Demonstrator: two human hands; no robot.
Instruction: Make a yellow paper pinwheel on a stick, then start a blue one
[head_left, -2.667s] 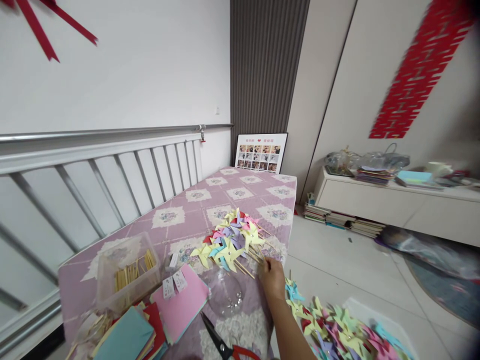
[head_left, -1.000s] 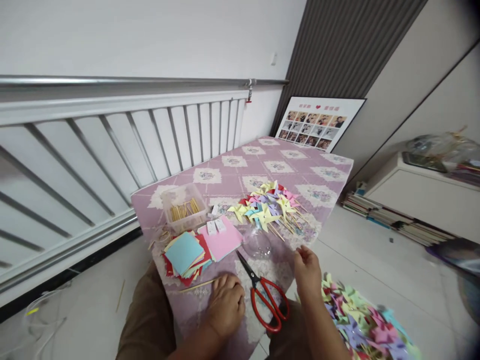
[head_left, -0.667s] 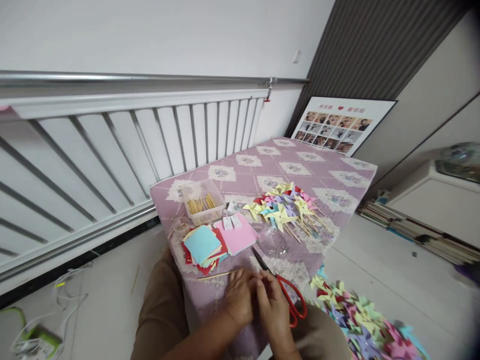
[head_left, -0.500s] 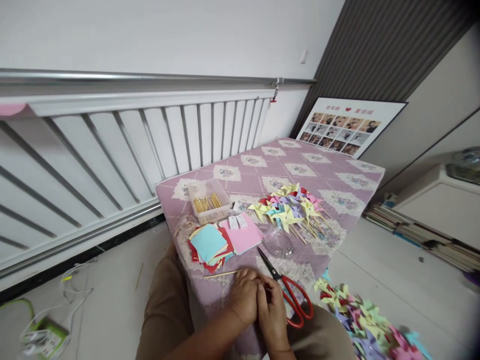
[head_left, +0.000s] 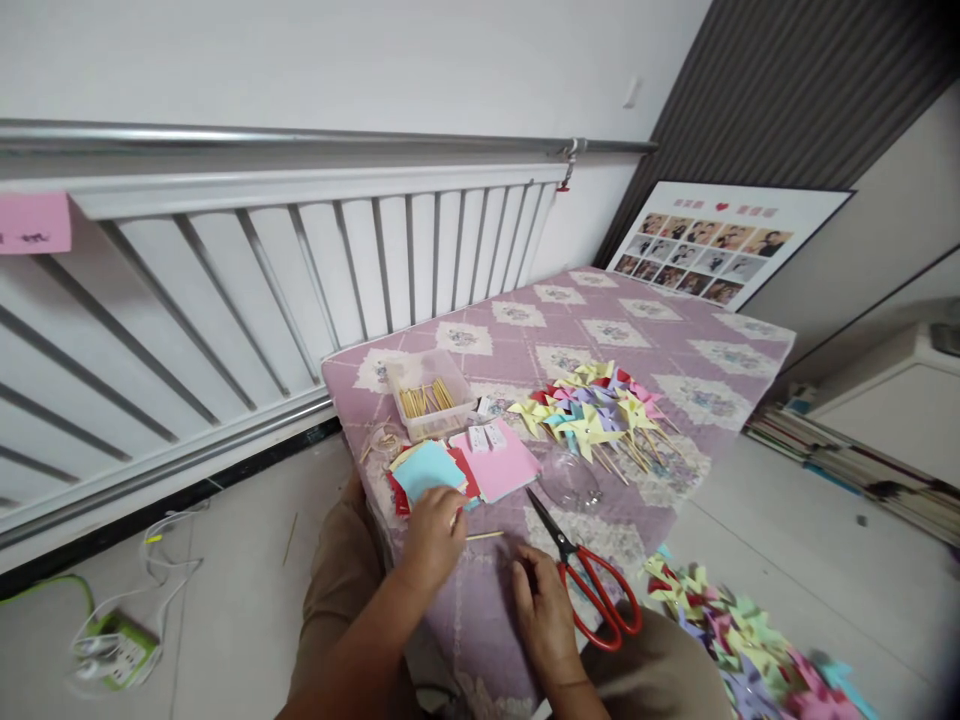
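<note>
My left hand (head_left: 433,540) is over the near edge of a stack of coloured paper squares (head_left: 427,468), a light blue one on top. Its fingers are bent together, with a small pale spot between them that I cannot make out. A thin wooden stick (head_left: 486,535) lies on the cloth, its left part hidden behind that hand. My right hand (head_left: 546,612) rests at the near edge of the table, fingers loosely curled and apart, nothing visible in them. Just right of it lie red-handled scissors (head_left: 592,580), blades pointing away. Pink paper (head_left: 504,470) lies beyond them.
A clear box (head_left: 431,395) holds wooden sticks. Finished paper pinwheels (head_left: 592,415) are piled on the flowered tablecloth (head_left: 517,315), near a clear round dish (head_left: 568,482). More pinwheels (head_left: 750,635) are at the lower right. A radiator (head_left: 322,270) borders the table.
My hands were together at the table's near edge. The left has moved left and away to the paper stack; the right stays near the scissors, its fingers now apart. The view has shifted slightly.
</note>
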